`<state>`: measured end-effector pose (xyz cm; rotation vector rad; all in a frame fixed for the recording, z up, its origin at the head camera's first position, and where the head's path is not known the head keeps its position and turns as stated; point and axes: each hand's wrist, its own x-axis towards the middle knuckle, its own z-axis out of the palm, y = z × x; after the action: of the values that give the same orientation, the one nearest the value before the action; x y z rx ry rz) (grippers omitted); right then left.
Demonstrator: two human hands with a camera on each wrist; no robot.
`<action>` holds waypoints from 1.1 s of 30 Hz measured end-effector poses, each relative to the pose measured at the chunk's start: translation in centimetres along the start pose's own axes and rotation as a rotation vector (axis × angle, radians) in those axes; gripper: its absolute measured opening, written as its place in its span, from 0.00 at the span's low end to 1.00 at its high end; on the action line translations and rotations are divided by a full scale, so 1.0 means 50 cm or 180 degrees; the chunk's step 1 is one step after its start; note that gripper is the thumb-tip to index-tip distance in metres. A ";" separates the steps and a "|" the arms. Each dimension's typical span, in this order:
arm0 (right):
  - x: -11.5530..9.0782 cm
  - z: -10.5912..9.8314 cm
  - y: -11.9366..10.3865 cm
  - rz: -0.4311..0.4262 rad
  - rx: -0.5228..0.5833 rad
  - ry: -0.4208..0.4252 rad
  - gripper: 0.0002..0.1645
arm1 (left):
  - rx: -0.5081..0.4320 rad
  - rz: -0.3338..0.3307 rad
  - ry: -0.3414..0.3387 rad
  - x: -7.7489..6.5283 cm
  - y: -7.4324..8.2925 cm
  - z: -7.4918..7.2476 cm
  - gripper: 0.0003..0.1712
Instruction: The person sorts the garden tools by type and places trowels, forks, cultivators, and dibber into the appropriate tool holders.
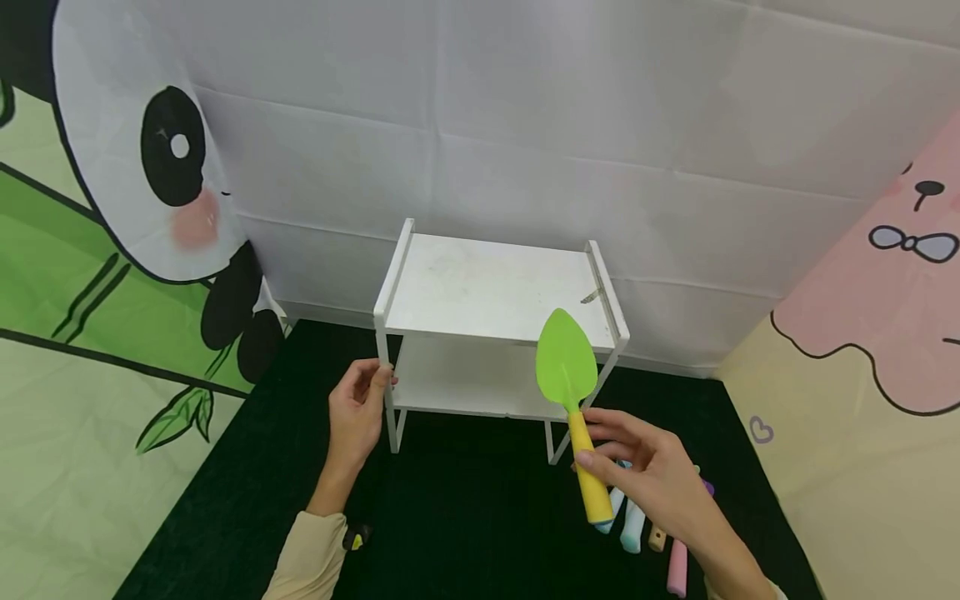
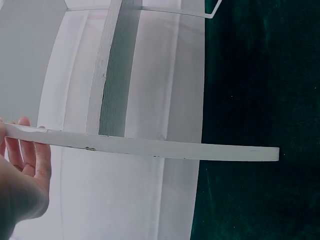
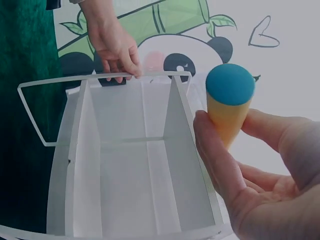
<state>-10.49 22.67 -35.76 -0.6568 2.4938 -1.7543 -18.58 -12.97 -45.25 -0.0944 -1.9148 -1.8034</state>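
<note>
A toy garden trowel with a green blade (image 1: 566,362) and a yellow handle (image 1: 590,479) stands blade up in front of a small white two-tier shelf (image 1: 487,287). My right hand (image 1: 648,475) pinches the handle between thumb and fingers. In the right wrist view the blue end cap (image 3: 230,84) of the handle faces the camera, and the blade is hidden. At the shelf's left side, my left hand (image 1: 358,408) holds the front leg (image 2: 150,148) with its fingers curled round it. Both shelf boards are bare.
Several tools with light blue (image 1: 632,527), wooden (image 1: 657,537) and pink (image 1: 677,568) handles lie on the dark green floor (image 1: 450,517), partly hidden under my right arm. A pale cloth wall (image 1: 525,100) rises behind the shelf, with printed cartoon walls left and right.
</note>
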 end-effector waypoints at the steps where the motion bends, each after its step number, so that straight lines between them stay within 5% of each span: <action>1: 0.005 0.000 -0.002 0.0030 0.0020 -0.0005 0.25 | 0.0005 -0.0011 0.0002 0.002 -0.009 0.000 0.10; 7: 0.039 0.000 -0.013 0.0057 -0.0008 -0.0032 0.25 | -0.0006 -0.0013 0.0020 0.005 -0.039 -0.002 0.10; 19: 0.114 0.015 -0.030 0.0518 0.0196 -0.0155 0.28 | -0.0015 0.0100 0.0034 0.009 -0.033 -0.016 0.10; 33: 0.183 0.006 -0.067 0.0572 0.0191 -0.0305 0.29 | -0.0027 0.0035 0.0000 0.005 -0.034 -0.007 0.11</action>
<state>-17.66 18.28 -30.83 -0.4836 2.3463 -1.6850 -19.37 -13.59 -46.71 -0.1077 -1.9033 -1.8045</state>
